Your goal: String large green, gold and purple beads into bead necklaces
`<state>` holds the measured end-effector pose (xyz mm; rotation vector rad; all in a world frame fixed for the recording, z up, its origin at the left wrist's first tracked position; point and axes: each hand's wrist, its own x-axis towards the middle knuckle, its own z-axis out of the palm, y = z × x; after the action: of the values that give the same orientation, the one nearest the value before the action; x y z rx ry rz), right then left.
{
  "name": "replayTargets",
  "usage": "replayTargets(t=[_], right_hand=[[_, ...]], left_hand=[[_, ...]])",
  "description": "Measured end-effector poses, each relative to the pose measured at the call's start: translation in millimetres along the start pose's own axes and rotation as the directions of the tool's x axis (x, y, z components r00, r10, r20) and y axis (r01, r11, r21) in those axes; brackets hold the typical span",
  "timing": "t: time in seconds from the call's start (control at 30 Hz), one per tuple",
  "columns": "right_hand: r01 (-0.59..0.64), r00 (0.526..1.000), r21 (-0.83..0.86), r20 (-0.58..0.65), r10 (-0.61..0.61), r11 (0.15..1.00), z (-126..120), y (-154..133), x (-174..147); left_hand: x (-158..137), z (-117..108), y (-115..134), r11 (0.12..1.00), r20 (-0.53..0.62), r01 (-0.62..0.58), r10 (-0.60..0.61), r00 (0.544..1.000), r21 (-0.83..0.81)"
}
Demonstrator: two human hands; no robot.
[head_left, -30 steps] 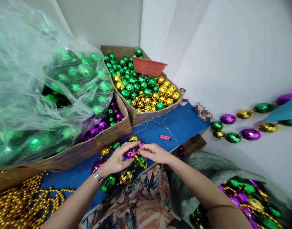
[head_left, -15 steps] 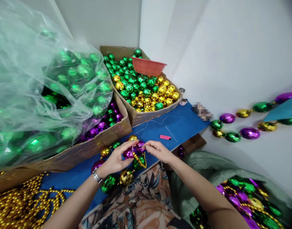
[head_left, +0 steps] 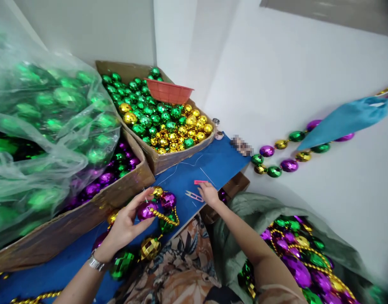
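My left hand is curled around a shiny purple disco-ball bead, thumb below and fingers above. A short white thread end sticks up at this bead. From it loops a string of small gold beads. Larger faceted beads lie around the hand: a purple one, a gold one and a green one. My right hand is closed at the pink lighter on the blue table, its fingers covering the lighter's right end. Thread snips lie just beside those fingers.
Cardboard boxes of green, gold and purple beads stand behind, one box holding a red basket. Plastic sheeting covers the left box. A grey-green sack of strung beads sits right. A bead garland hangs on the wall.
My right hand has left the beads and moved over to the lighter, uncovering the snips. My left hand still holds the purple bead. The view has swung right.
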<state>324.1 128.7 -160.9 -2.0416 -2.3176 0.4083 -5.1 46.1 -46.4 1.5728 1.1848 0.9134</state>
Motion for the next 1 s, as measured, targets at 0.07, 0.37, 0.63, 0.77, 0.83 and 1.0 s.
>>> replayTargets(t=[0.07,0.37,0.63,0.77,0.83,1.0], right_hand=[[-0.073,0.997,-0.03,-0.017,0.072,0.997,-6,11,8],[-0.148,0.989,0.036,0.008,0.148,0.988,-8,21,19],[0.033,0.999,0.489,-0.007,-0.034,0.872,-21,6,15],[0.101,0.995,0.723,-0.062,-0.081,0.684,-24,-18,14],[0.125,0.991,0.805,-0.076,-0.108,0.58,-28,-33,11],[0.097,0.974,0.971,-0.048,-0.22,0.219,-49,-72,-4]], left_hand=[[-1,0,0,1.0,-0.011,0.002,-0.002,1.0,-0.002],[-2,1,-3,1.0,-0.013,0.023,-0.022,1.0,0.013],[-2,2,-2,0.999,-0.005,0.032,-0.032,0.999,0.011],[-2,3,0,1.0,-0.002,0.026,-0.026,1.0,-0.011],[-2,3,1,1.0,-0.004,0.016,-0.016,1.0,-0.019],[-2,2,5,0.998,0.001,0.003,-0.003,1.0,-0.066]])
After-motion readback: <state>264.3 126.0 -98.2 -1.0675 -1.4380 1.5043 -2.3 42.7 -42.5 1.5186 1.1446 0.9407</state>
